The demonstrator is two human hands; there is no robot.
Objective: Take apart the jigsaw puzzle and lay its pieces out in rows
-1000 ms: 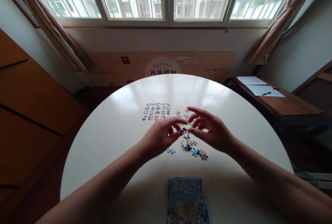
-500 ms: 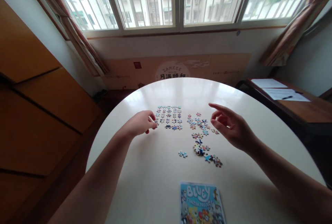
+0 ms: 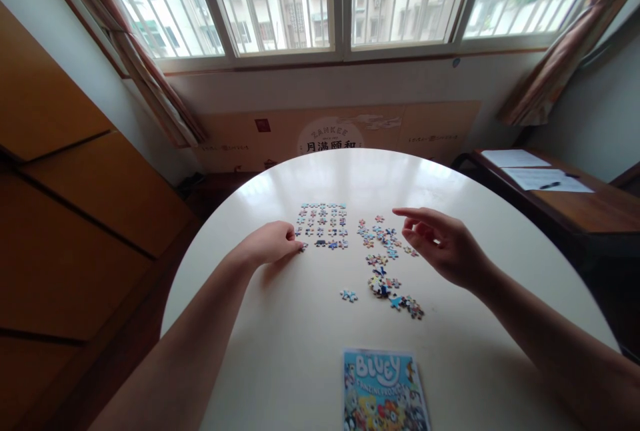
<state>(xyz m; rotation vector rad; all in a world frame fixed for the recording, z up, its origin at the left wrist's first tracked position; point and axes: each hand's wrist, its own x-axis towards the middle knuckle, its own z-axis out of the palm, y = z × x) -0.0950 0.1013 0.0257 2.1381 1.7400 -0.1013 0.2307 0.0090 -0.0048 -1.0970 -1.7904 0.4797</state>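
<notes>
My left hand point(image 3: 274, 243) is closed at the lower left corner of a grid of puzzle pieces point(image 3: 321, 222) laid out in spaced rows. Its thumb and index finger are on a small puzzle piece point(image 3: 303, 247), partly hidden by the fingertips. Over the right side of a scattered pile of loose puzzle pieces point(image 3: 385, 236), my right hand point(image 3: 440, 241) hovers with the index finger stretched out and the other fingers loosely bent. Nothing shows between its fingers.
Closer to me lie more loose pieces point(image 3: 413, 307) and a small pair of light blue pieces point(image 3: 349, 296). A Bluey picture sheet point(image 3: 385, 391) rests at the near side of the round white table point(image 3: 280, 358). A side desk point(image 3: 600, 208) with papers stands at right.
My left hand has turned a little, its fingers closing down at the grid's lower left corner. My right hand has shifted slightly left and lower, its index finger still extended.
</notes>
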